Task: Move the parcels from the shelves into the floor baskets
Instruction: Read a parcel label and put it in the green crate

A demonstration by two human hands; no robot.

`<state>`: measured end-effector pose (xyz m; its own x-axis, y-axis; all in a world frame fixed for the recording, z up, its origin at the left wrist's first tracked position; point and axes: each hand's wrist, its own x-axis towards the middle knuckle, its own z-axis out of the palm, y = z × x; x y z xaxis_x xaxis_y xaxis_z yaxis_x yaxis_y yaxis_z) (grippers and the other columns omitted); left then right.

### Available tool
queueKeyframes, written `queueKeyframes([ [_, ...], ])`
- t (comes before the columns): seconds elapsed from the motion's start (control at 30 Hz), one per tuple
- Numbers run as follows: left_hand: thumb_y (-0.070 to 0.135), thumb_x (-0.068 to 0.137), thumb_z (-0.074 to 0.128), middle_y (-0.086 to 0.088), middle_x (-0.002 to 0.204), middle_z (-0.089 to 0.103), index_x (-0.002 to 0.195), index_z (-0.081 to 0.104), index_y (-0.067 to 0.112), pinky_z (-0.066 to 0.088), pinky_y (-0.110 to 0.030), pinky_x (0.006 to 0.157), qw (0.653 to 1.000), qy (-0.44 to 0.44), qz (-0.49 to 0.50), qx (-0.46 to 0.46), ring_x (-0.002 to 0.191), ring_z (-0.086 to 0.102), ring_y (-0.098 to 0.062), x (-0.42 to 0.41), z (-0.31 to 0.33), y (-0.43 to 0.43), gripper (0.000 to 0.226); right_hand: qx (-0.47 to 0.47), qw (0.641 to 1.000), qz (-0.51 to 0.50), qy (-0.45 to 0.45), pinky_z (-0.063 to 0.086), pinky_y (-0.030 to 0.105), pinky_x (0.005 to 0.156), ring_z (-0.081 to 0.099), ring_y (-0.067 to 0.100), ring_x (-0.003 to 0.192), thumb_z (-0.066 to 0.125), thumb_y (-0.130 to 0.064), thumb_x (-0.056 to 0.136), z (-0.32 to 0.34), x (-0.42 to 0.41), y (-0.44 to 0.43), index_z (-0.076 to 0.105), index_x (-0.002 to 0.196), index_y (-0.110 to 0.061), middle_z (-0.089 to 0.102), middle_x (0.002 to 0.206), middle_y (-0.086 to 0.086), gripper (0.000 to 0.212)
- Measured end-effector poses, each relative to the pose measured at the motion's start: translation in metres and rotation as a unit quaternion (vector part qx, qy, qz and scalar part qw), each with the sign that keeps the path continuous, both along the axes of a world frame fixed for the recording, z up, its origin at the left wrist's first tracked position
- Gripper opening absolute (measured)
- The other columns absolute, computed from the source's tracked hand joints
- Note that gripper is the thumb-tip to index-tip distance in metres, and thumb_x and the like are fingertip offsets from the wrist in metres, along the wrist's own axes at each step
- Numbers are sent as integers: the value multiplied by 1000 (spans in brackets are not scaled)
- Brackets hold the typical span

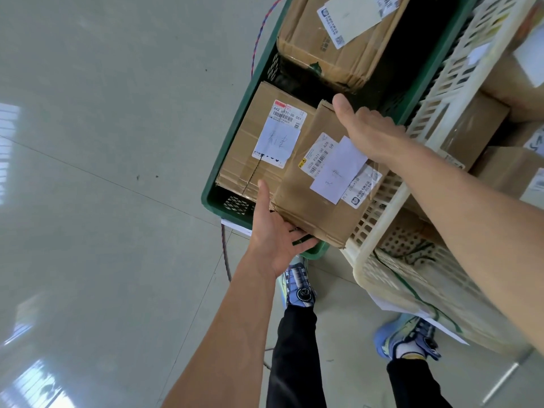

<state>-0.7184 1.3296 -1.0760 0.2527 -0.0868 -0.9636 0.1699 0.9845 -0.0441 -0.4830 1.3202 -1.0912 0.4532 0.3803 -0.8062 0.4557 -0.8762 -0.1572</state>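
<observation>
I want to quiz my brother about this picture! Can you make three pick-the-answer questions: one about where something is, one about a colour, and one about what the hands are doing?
1. Where is the held parcel?
A) over the green basket
B) flat on the floor
C) on a shelf

2. What colour is the slotted basket beside the green one?
A) red
B) cream
C) black

3. The parcel is:
A) lying loose
B) held by one hand
C) held by both hands

Answers:
1 A, it hangs above the green basket's near end.
2 B, its rim and walls are cream.
3 C, the left hand grips the near corner and the right hand the far edge.
</observation>
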Motion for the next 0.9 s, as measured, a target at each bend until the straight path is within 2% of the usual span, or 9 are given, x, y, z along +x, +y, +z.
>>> queueKeyframes([
  [0.17, 94, 88, 39, -16, 156, 58, 163, 44, 16, 47, -65, 115, 1000, 13, 0, 28, 137, 61, -38, -3, -5, 3, 109, 25, 998, -32, 42, 18, 62, 126, 25, 37, 157, -1, -90, 90, -9, 2, 2, 35, 163, -15, 34, 168, 11, 110],
  [0.23, 93, 89, 39, -16, 157, 57, 164, 44, 15, 45, -66, 117, 999, 17, 12, 33, 139, 59, -39, -4, -7, 4, 108, 46, 997, -35, 48, 26, 58, 119, 39, 34, 145, 2, -88, 92, -15, -2, -3, 53, 142, -16, 47, 152, 13, 101],
  [0.27, 92, 91, 38, -17, 157, 57, 164, 44, 15, 44, -66, 118, 999, 18, 15, 34, 141, 58, -40, -4, -9, 3, 107, 53, 997, -27, 40, 28, 57, 114, 43, 33, 137, 3, -85, 95, -19, -5, -5, 57, 129, -16, 50, 140, 13, 93],
  [0.3, 92, 92, 38, -17, 157, 58, 164, 44, 15, 42, -66, 119, 999, 19, 17, 35, 141, 57, -40, -5, -12, 3, 106, 54, 998, -21, 30, 28, 58, 112, 44, 34, 134, 4, -82, 97, -22, -8, -8, 56, 125, -14, 51, 137, 14, 90],
  [0.4, 91, 93, 36, -17, 156, 58, 165, 42, 15, 44, -65, 118, 999, 17, 18, 33, 142, 57, -41, -6, -24, 3, 104, 54, 998, -10, 12, 25, 59, 114, 42, 39, 136, 7, -76, 103, -32, -13, -14, 50, 129, -6, 51, 141, 16, 86],
  [0.53, 92, 92, 36, -16, 151, 63, 160, 49, 17, 47, -65, 114, 999, 15, 23, 30, 137, 61, -41, -4, -43, 10, 101, 36, 999, 7, 11, 25, 58, 114, 38, 40, 142, 8, -76, 103, -43, -13, -6, 41, 150, -6, 44, 152, 19, 91],
  [0.63, 94, 90, 35, -14, 142, 70, 151, 58, 20, 50, -65, 110, 999, 0, 21, 23, 131, 67, -41, -1, -54, 14, 99, 13, 1000, 28, 5, 24, 59, 116, 35, 40, 145, 5, -82, 97, -51, -11, -2, 37, 154, -7, 40, 156, 19, 99],
  [0.8, 97, 86, 38, -18, 142, 70, 154, 56, 17, 43, -70, 117, 999, -9, 31, 14, 132, 65, -45, -2, -62, 14, 106, -5, 999, 43, 22, 20, 61, 121, 27, 40, 153, 0, -88, 91, -53, -4, -1, 27, 163, -8, 32, 164, 18, 111],
  [0.9, 97, 85, 40, -20, 139, 72, 148, 60, 15, 45, -71, 114, 999, -27, 31, 7, 130, 68, -45, -2, -63, 7, 105, -10, 998, 53, 19, 19, 62, 122, 26, 40, 155, 0, -90, 89, -53, 1, -5, 26, 163, -9, 31, 166, 18, 113],
])
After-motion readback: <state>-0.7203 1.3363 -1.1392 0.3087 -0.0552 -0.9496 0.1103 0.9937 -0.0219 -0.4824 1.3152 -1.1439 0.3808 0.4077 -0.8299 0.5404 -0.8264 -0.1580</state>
